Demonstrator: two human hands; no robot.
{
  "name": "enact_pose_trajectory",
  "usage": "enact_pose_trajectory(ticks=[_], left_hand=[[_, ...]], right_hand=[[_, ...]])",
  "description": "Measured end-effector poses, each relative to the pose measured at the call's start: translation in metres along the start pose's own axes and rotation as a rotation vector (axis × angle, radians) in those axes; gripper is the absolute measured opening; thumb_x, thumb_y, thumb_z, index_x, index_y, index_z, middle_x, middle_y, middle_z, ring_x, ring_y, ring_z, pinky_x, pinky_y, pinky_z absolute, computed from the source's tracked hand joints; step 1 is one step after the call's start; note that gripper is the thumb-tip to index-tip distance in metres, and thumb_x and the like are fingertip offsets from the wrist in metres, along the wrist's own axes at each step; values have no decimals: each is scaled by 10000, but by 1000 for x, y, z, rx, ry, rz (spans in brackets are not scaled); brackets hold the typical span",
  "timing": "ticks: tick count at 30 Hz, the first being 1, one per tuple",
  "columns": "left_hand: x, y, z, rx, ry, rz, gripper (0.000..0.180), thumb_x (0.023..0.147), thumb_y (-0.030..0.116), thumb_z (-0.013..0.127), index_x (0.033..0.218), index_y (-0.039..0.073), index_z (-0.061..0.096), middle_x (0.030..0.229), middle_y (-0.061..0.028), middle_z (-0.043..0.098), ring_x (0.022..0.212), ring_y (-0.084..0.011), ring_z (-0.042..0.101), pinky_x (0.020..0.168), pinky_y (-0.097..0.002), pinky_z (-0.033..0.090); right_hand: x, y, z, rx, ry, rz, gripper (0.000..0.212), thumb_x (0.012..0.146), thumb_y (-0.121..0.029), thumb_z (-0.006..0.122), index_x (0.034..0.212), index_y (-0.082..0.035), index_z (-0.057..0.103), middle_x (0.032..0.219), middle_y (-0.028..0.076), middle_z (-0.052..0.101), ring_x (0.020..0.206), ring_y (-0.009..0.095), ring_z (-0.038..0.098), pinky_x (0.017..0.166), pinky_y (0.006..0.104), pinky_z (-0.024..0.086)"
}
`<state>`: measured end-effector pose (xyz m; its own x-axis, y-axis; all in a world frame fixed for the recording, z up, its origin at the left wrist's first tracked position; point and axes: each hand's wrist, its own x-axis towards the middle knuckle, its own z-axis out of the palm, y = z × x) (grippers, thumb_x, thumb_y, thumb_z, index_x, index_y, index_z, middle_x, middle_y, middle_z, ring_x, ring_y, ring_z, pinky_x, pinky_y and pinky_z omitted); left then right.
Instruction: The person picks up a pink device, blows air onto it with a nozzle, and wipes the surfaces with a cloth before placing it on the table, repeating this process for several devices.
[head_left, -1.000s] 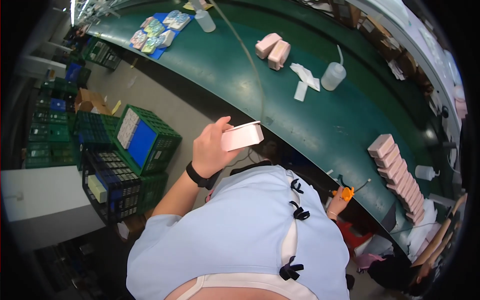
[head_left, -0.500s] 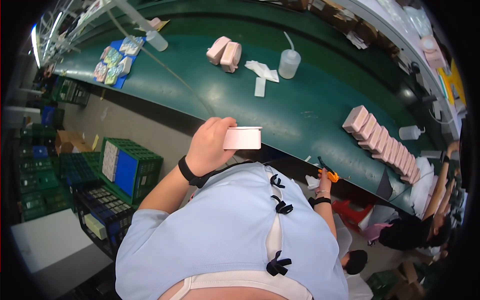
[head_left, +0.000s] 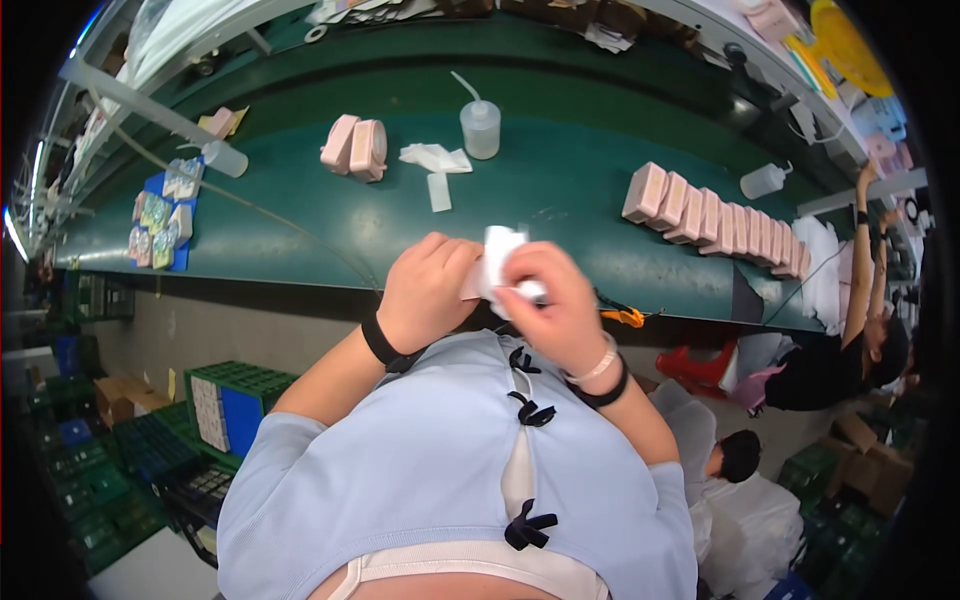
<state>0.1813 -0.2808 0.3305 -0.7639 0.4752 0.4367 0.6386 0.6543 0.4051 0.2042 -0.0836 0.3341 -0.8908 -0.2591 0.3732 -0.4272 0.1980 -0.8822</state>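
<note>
My left hand is closed around a small pale pink box, held in front of my body near the bench's front edge. My right hand grips a crumpled white wipe and presses it to the box's right side. The wipe and my fingers hide most of the box. Just right of my right hand, an orange and black hand tool lies at the bench edge; its exact kind is unclear.
On the green bench stand two pink cases, a squeeze bottle, a folded white wipe and a row of pink cases. Patterned pieces lie on a blue sheet at left. Another person works at far right.
My right hand has moved left from the orange tool to the pink box, bringing the white wipe against it. The box is now tilted and largely covered. My view has turned rightward.
</note>
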Motion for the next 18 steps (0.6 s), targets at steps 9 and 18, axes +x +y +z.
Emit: enact_pose_trajectory(ticks=[9,18], left_hand=[[5,-8,20,-51,112,25,633,636,29,759,1224,66,531,860,-69,627,789,-266,617,656,-374,497],[12,-8,29,-105,41,1,681,647,34,754,1284,65,515,871,-71,643,795,-266,629,633,-383,510]], right_hand=[[20,33,22,-502,259,89,359,786,68,572,1129,-11,500,1055,183,545,850,403,599,701,447,508],[16,36,26,-540,350,120,412,803,66,554,1199,-18,476,1114,211,531,900,430,608,735,461,535]])
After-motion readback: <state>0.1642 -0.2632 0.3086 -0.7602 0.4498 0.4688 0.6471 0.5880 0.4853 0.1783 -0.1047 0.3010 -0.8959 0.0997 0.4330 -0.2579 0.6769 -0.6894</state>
